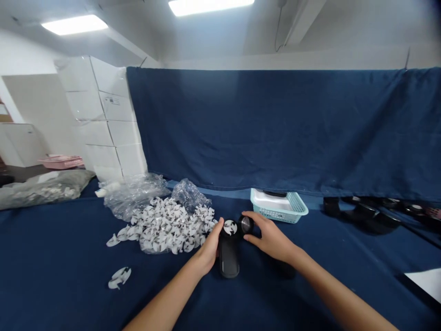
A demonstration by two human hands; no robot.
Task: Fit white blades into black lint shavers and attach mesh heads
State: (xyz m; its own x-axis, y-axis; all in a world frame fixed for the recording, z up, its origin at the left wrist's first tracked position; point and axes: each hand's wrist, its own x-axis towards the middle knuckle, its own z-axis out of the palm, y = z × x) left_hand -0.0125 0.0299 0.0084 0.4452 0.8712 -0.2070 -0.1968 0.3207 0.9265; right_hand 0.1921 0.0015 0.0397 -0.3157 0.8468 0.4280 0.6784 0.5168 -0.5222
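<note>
My left hand point(209, 253) wraps the side of a black handheld device point(229, 262) with a long body and a round head. In that round head sits a white bladed disc point(230, 227). Between the thumb and fingers of my right hand point(268, 235) is a round black cap point(245, 225) with a greyish face, close beside the device's head. To the left lies a heap of white bladed discs point(170, 225), partly on clear plastic. A few more white discs point(120, 277) lie apart from it, nearer to me.
A light blue basket point(299, 209) stands behind my right hand. Black parts point(365, 214) lie at the right by the blue curtain point(275, 128). Crumpled clear plastic point(136, 195) backs the heap. White boxes point(110, 115) are stacked at the left, near a filled bag point(48, 187).
</note>
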